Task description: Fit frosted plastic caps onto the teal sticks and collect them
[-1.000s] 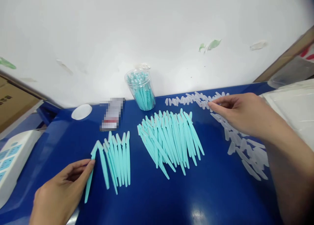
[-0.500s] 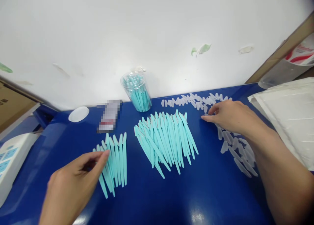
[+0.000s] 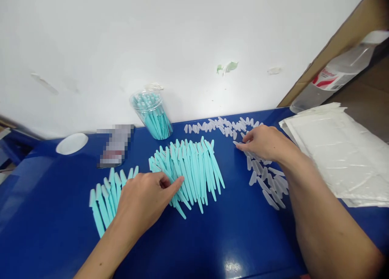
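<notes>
A big fan of turquoise plastic sticks [image 3: 191, 165] lies in the middle of the blue table [image 3: 231, 230]. My left hand [image 3: 142, 200] reaches across to its near left edge, forefinger stretched onto the sticks, other fingers curled. A smaller row of turquoise sticks [image 3: 106, 194] lies left of that hand, partly under it. My right hand [image 3: 264, 143] rests on a spread of clear plastic caps [image 3: 267, 181], thumb and forefinger pinched at one cap [image 3: 236, 143].
A clear tub of turquoise sticks [image 3: 152, 114] stands by the white wall. A white lid [image 3: 72, 143] and a blurred card [image 3: 114, 145] lie at the back left. White plastic bags [image 3: 340, 153] and a clear bottle [image 3: 331, 82] lie at right.
My left hand left the small row of sticks and moved right to the big fan. My right hand slid left along the caps. The view swung to the right.
</notes>
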### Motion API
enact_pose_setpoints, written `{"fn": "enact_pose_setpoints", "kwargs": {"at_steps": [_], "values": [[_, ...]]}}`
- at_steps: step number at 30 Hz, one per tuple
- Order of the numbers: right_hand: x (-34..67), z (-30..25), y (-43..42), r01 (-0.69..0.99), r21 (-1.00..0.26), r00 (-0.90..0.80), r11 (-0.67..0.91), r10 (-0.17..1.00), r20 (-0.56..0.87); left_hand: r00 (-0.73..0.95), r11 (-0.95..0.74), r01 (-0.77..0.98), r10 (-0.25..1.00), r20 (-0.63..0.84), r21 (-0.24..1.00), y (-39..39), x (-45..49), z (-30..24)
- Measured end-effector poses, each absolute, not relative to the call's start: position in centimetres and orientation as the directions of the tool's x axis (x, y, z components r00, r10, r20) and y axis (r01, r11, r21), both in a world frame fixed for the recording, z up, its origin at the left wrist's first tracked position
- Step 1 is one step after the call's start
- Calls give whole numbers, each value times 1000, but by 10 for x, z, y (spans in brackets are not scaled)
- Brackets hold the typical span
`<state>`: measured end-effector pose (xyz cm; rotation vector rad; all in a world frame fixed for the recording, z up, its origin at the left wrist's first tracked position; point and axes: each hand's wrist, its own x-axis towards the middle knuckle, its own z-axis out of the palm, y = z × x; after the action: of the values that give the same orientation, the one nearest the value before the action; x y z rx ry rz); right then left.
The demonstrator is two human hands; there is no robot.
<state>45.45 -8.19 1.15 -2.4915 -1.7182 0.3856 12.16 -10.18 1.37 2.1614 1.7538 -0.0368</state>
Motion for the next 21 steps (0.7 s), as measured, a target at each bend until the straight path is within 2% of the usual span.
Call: {"fn": "enact_pose_setpoints", "kwargs": {"at_steps": [5,13,17,21], "values": [[450,6,-80,912,-227,311,-342,937,-161,238,-130,928,927,-288,350,-100,119,14],[443,4,-78,915,-243,312,-322,947,-79,218,-80,905,931,-294,418,-98,120,17],[437,13,-80,897,-319,318,-306,948,-15,215,-46,884,923,-318,466,-99,117,18],[426,25,-84,854,-444,295,-270,955,-13,214,-5,858,912,-350,513,-101,110,19]]}}
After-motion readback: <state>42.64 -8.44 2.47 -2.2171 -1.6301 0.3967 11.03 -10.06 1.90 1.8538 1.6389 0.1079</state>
